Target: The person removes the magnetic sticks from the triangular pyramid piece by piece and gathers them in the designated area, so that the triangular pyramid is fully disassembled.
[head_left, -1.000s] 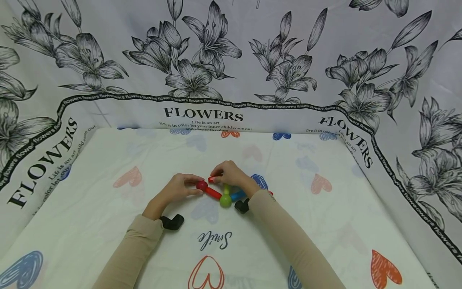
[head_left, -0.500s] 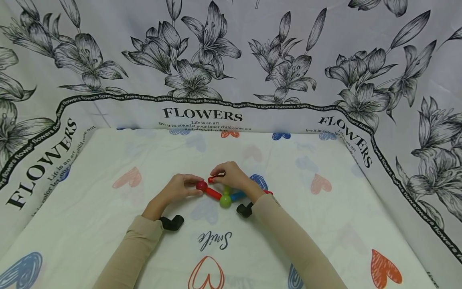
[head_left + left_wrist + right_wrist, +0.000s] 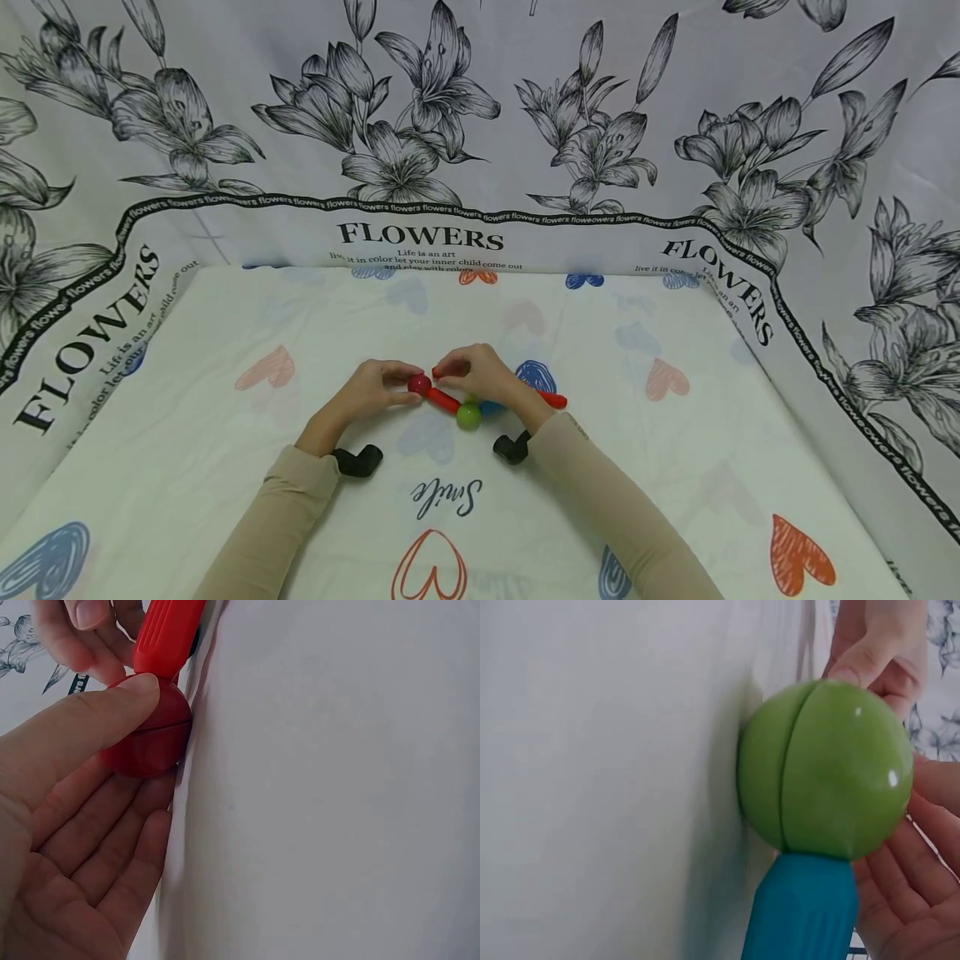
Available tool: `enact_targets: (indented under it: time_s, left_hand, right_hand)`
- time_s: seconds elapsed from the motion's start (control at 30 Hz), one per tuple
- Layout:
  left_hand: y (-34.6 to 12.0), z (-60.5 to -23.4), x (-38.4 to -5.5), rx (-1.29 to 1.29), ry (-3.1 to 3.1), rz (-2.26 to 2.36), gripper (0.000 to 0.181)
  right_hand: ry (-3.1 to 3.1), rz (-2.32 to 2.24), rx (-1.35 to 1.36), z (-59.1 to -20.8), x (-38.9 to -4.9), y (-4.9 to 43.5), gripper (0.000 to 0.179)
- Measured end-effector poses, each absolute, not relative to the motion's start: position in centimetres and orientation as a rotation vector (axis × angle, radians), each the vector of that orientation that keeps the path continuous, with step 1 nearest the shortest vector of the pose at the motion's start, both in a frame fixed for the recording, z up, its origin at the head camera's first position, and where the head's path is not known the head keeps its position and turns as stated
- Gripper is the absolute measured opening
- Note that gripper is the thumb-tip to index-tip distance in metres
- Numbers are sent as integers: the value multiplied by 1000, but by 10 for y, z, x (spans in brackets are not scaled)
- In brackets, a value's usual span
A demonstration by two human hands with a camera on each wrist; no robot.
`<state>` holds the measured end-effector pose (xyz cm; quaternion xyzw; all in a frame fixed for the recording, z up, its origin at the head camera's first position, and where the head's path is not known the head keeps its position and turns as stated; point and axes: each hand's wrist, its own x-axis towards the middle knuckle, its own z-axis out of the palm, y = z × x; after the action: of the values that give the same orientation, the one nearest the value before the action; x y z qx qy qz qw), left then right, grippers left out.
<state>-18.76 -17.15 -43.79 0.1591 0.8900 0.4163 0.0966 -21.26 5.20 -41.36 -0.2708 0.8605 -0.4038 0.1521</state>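
Note:
My left hand (image 3: 367,390) pinches a dark red ball (image 3: 419,384) between thumb and fingers; the left wrist view shows the thumb on top of it. A ribbed red rod (image 3: 166,634) joins that ball and runs to a glossy green ball (image 3: 840,769). From the green ball a blue rod (image 3: 802,907) extends under my right hand (image 3: 483,373). That hand pinches a small red piece (image 3: 435,372) at its fingertips, mostly hidden by them, just beside the dark red ball. In the right wrist view the green ball covers part of the fingers.
Another red rod (image 3: 553,400) shows beyond my right wrist. Black wrist-worn devices sit at the left wrist (image 3: 358,462) and right wrist (image 3: 513,448). A white cloth with printed hearts (image 3: 600,483) covers the table, and a flower-printed curtain (image 3: 480,167) stands behind it.
My right hand has turned and shifted slightly down, covering more of the small red piece. More of the red rod beyond its wrist shows. The left hand and dark red ball stay put.

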Motion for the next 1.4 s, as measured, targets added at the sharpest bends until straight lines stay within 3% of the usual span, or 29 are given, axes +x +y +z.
enact_targets:
  time_s: [0.67, 1.4]
  left_hand:
    - [-172, -437, -187, 459, 2600, 1269, 44]
    - [-176, -439, -189, 486, 2608, 1265, 42]
  right_hand:
    - [2419, -1121, -604, -415, -206, 35, 31]
    - [2448, -1061, -574, -415, -204, 30, 20]
